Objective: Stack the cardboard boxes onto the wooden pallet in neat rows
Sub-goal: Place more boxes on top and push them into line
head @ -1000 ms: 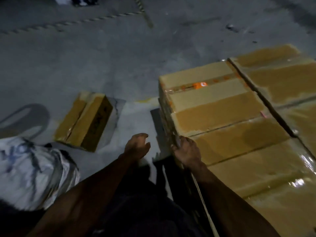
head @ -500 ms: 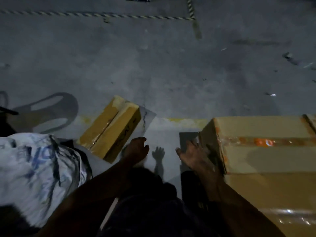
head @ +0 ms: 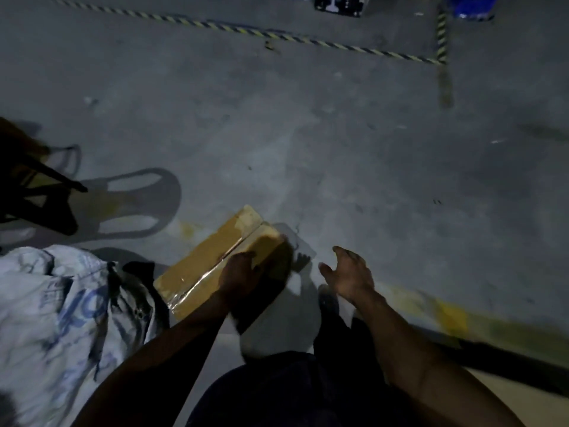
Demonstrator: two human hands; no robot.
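Note:
A taped brown cardboard box lies slanted on the grey concrete floor, just ahead of me. My left hand is on its near right end, with the fingers curled over the top edge and the palm covering the dark side face. To the right of the box my right hand hovers with its fingers spread, holding nothing. A pale cardboard surface shows as a sliver at the bottom right corner. No pallet can be made out in the dim, blurred view.
A white printed woven sack sits at my left, touching the box's near end. A dark chair stands at the far left. Yellow-black striped tape crosses the floor far ahead, and a worn yellow line runs at right.
My view has swung left, away from the stacked boxes, which have nearly left the frame. My left hand has reached the lone box and taken hold; my right hand has come off the stack.

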